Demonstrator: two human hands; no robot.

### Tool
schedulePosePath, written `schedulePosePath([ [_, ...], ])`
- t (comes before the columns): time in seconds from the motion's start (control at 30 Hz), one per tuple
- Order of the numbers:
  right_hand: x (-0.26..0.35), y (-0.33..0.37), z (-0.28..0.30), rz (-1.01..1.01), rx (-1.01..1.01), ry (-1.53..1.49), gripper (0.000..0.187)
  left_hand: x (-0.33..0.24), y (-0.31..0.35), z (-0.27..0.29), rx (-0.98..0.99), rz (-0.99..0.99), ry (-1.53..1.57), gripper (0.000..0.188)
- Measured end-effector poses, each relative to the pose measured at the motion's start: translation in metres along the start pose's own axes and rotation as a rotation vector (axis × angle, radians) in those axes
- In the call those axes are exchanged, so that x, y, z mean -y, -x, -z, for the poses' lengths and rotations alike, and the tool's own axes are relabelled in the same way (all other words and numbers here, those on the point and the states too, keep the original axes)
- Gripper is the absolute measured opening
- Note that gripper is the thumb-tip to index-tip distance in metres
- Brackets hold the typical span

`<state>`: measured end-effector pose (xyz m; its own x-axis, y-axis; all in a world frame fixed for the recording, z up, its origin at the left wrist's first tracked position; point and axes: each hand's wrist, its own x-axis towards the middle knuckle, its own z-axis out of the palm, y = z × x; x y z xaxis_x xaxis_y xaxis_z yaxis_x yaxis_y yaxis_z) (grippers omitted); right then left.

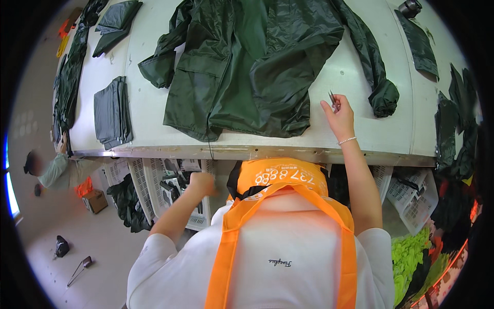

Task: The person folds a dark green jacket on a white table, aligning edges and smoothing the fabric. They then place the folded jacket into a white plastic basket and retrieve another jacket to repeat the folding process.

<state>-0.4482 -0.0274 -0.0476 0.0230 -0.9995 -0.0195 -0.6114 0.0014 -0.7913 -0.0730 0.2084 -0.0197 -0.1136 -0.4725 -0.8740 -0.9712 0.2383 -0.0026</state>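
A dark green jacket (242, 77) lies spread on the white table in front of me, its lower hem towards the near edge. Right of that hem, my right hand (340, 117) is closed around small metal thread snips (333, 101), blades pointing up and away. My left hand (203, 184) is below the table edge, beside a white plastic basket (150, 184) holding dark pieces. Motion blurs its fingers, so I cannot make out whether it holds anything. A thin dark cord (211, 150) hangs from the jacket hem over the table edge.
Folded dark green garments (112, 113) are stacked on the table's left. Another folded piece (419, 49) and a dark bottle (410, 8) are at the far right. A second basket (414, 201) stands below right. A person (54, 170) is at the left table end.
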Motion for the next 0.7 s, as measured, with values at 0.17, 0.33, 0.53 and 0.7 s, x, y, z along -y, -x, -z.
schedulePosePath([
  [0.17, 0.023, 0.026, -0.017, -0.017, 0.245, -0.19, 0.027, -0.021, -0.019, 0.019, -0.158, 0.166, 0.47, 0.035],
  [0.33, 0.027, 0.044, -0.034, 0.345, 0.348, 0.132, 0.018, -0.051, -0.054, 0.112, -0.969, -0.206, 0.637, 0.022],
  [0.53, 0.037, 0.057, 0.005, 0.22, 0.1, -0.058, 0.014, -0.07, -0.092, 0.151, -1.231, -0.179, 0.529, 0.043],
  [0.7, -0.005, 0.051, 0.079, -0.095, -0.077, -0.368, 0.015, -0.104, -0.093, 0.177, -1.129, -0.013, 0.804, 0.026],
])
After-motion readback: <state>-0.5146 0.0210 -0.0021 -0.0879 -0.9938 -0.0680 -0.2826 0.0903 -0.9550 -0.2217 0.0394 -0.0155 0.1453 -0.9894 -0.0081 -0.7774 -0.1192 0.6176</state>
